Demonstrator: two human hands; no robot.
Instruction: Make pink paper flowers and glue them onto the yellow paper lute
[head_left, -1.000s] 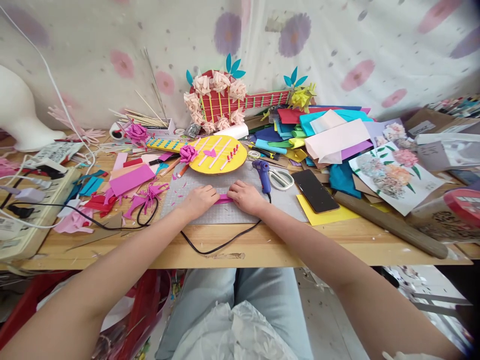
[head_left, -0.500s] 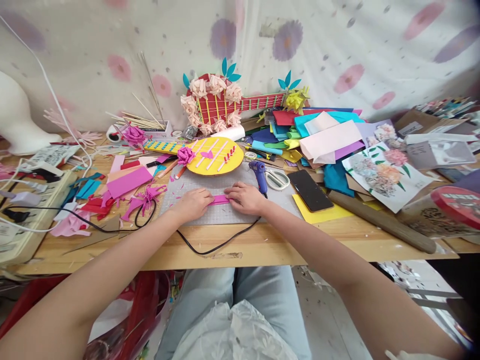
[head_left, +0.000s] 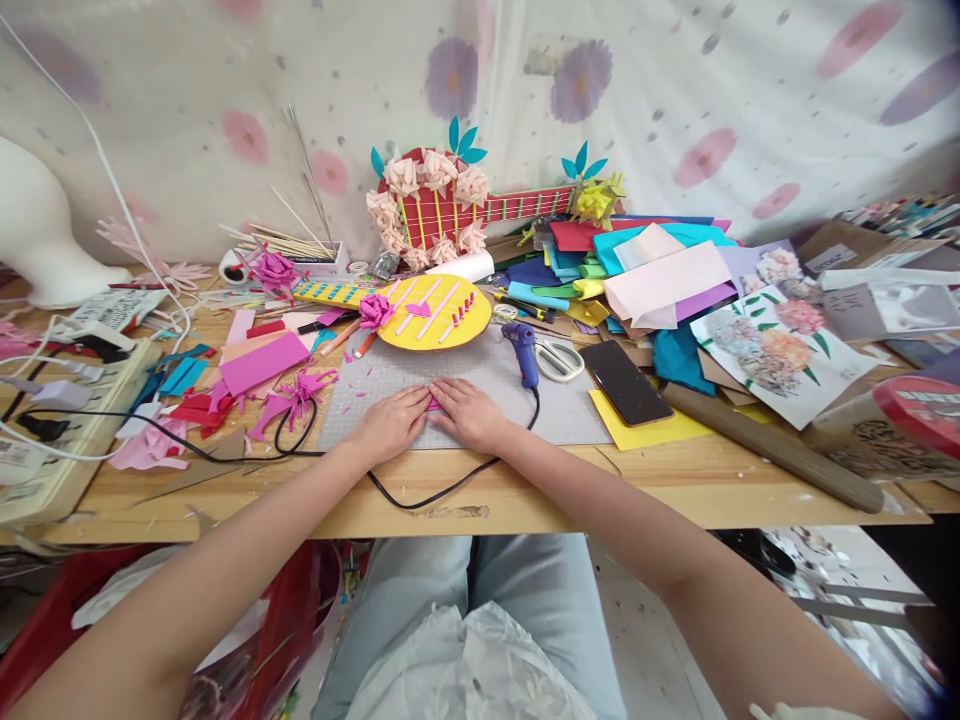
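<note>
My left hand and my right hand lie side by side on the grey cutting mat, fingertips nearly touching. Under their fingers is a magenta paper strip, mostly covered; only a small bit shows between the hands. Each hand's fingers are held together and pressed down on it. Just behind them lies a yellow paper guitar with pink strips and a magenta paper flower. A blue glue gun stands to the right of my right hand, near white-handled scissors.
A black phone rests on yellow paper, beside a brown stick. Coloured paper sheets are piled at the back right. Pink scraps and a power strip are at left. The black cord loops along the front.
My hands have come closer together along the magenta strip, the left moving right and the right slightly left. Less of the strip shows now. The view has shifted a little.
</note>
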